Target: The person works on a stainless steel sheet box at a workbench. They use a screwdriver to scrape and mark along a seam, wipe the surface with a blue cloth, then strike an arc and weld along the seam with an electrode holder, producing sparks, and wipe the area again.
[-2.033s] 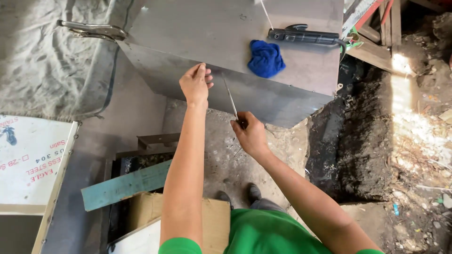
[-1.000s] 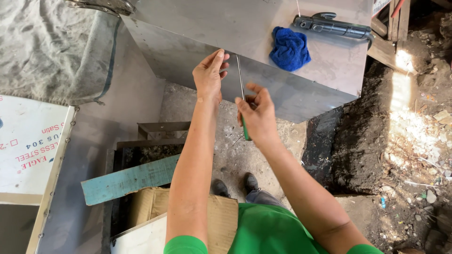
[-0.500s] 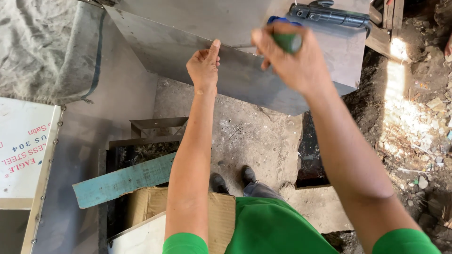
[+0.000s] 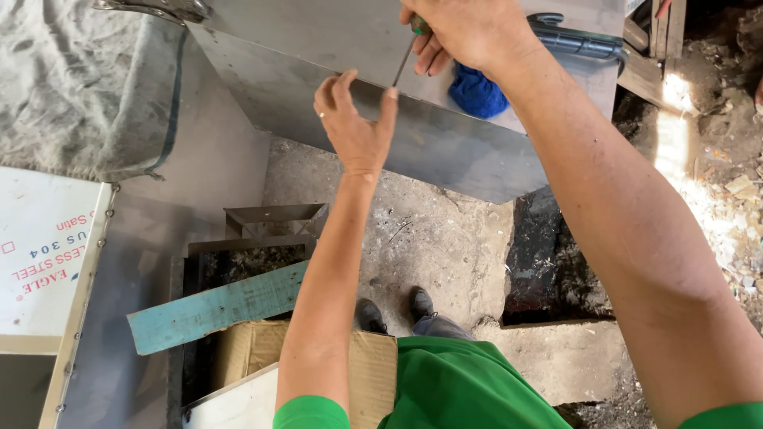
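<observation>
Right grip [image 4: 465,32] is closed on a green-handled scriber [image 4: 407,52], tip at the sheet's [image 4: 318,48] front edge; left grip [image 4: 354,119] hovers half-open there. I judge the scriber light, stiff, sharp: hold the handle.

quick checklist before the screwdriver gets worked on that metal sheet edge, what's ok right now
1. Right hand gripping the screwdriver: ok.
2. Tip set against the metal sheet at its bent edge: cannot tell, fingers hide it.
3. Left hand steadying the edge beside the shaft: ok.
4. Left fingers away from the tip: not ok, very close.
5. Blue cloth away from the work spot: ok.
</observation>
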